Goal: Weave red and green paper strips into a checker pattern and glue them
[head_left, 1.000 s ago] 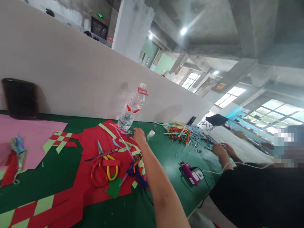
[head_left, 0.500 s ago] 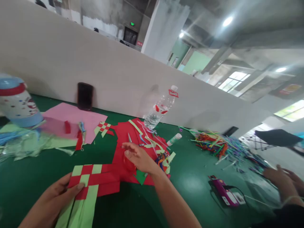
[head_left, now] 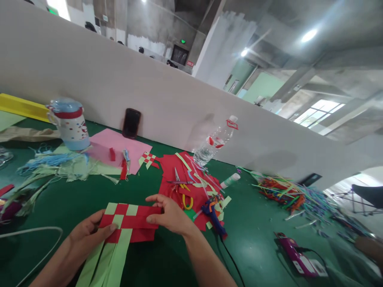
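Observation:
A woven mat of red and light green paper strips lies on the green table right in front of me. My left hand pinches its left edge, thumb on top. On the mat's right end rests my right hand, fingers closed over the red strips. Long green strip ends trail toward me. Just beyond my right hand lie scissors with yellow and red handles on a heap of red paper.
A blue glue gun with a black cord lies right of the mat. A water bottle, a glue stick, pink paper, a dotted mug and a phone stand farther back. Coloured straws and a pink device lie to the right.
My right hand drew back from the far red paper heap and settled on the woven mat. The view swung left; the person at the right is almost out of view.

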{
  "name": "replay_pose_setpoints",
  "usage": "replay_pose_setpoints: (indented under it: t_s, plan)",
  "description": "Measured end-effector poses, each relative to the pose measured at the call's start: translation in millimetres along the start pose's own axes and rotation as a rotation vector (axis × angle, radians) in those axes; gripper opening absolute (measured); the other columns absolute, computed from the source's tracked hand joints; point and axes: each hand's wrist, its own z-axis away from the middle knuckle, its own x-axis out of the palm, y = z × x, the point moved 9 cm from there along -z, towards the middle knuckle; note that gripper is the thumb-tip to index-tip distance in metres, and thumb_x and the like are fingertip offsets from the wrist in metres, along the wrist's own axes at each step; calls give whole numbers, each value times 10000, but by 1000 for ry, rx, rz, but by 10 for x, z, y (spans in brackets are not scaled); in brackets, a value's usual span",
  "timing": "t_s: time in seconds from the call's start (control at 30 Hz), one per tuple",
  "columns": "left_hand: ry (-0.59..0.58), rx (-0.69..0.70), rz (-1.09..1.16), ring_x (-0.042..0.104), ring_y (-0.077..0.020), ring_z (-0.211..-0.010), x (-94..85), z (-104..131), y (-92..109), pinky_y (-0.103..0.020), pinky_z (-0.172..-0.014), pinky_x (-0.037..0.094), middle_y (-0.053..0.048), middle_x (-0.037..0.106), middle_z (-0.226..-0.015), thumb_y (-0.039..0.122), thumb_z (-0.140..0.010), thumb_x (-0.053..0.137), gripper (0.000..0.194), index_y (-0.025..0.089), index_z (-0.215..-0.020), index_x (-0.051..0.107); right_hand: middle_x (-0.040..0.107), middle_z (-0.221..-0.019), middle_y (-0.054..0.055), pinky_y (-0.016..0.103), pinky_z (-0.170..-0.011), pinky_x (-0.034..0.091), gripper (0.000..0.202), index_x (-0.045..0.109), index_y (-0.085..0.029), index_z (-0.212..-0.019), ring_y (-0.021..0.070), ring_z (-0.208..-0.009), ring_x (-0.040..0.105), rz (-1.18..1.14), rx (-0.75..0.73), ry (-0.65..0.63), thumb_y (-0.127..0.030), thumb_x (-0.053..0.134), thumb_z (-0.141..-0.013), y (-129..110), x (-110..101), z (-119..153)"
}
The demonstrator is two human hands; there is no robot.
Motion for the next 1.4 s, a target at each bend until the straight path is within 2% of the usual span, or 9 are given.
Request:
replay_pose_setpoints:
  t_s: [0.17, 0.43, 0.57, 0.73, 0.87, 1.0, 1.07, 1.17, 1.4]
  plan:
    - [-7, 47, -71, 765, -248, -664, -35, 129, 148, -296, -562, 613, -47, 842, -915, 475, -601, 947, 624, 247, -1145, 745, 587, -981, -13, 244, -657, 449, 631, 657, -279, -1314, 111, -695, 534, -30, 19, 7, -296, 846, -713, 59, 58, 31]
    - [-66, 55, -118, 775, -278, -674, 39, 97, 128, -345, -613, 636, -49, 822, -789, 521, -651, 903, 450, 228, -969, 779, 584, -959, -20, 232, -658, 440, 673, 645, -279, -1331, 124, -738, 561, -101, -3, -60, -325, 871, -699, 156, 177, 30]
    - [-7, 56, -118, 763, -263, -615, 16, 57, 100, -342, -579, 630, -56, 819, -766, 506, -635, 914, 456, 211, -955, 776, 577, -1019, -11, 229, -669, 449, 674, 654, -278, -1332, 107, -742, 544, -119, -7, -22, -301, 876, -696, 226, 151, 34]
    - [-35, 39, -144, 761, -282, -645, -8, -34, 107, -371, -603, 628, -15, 811, -757, 474, -591, 938, 462, 220, -933, 761, 631, -1045, 8, 284, -785, 499, 667, 631, -274, -1341, 152, -867, 620, -176, -55, 59, -385, 879, -732, 247, 63, 18]
    - [100, 326, -259, 723, -211, -708, -76, 32, 573, -261, -650, 585, 25, 783, -751, 438, -610, 921, 387, 217, -883, 757, 653, -1130, 62, 347, -863, 529, 632, 605, -259, -1318, 202, -1009, 632, -276, -133, 233, -525, 826, -790, 199, -165, 54]
    - [418, 639, -565, 690, -166, -683, -132, 320, 1078, -173, -532, 489, 37, 764, -742, 540, -729, 812, 402, 237, -988, 759, 645, -1185, 87, 358, -850, 537, 574, 607, -265, -1289, 209, -995, 629, -286, -197, 370, -576, 769, -835, 126, -395, 203]
    - [426, 844, -754, 746, -193, -843, -5, 442, 1201, -188, -686, 549, 27, 822, -898, 510, -808, 744, 298, 280, -994, 783, 640, -1193, 94, 365, -857, 536, 560, 610, -265, -1285, 218, -1004, 627, -262, -218, 426, -577, 758, -845, 102, -484, 309]
    - [169, 1181, -936, 738, -224, -1094, 256, 538, 1059, -322, -1109, 471, 40, 828, -1105, 370, -894, 651, 178, 341, -947, 818, 644, -1178, 97, 379, -885, 535, 533, 615, -264, -1276, 233, -1030, 632, -241, -213, 466, -573, 740, -861, 133, -540, 464]
    - [-43, 1403, -1357, 731, -165, -1144, 134, 496, 298, -277, -1243, 289, 80, 817, -1148, 201, -921, 592, 316, 398, -1073, 788, 661, -1137, 110, 402, -862, 554, 510, 629, -249, -1256, 246, -975, 655, -171, -108, 441, -582, 708, -878, 408, -395, 681]
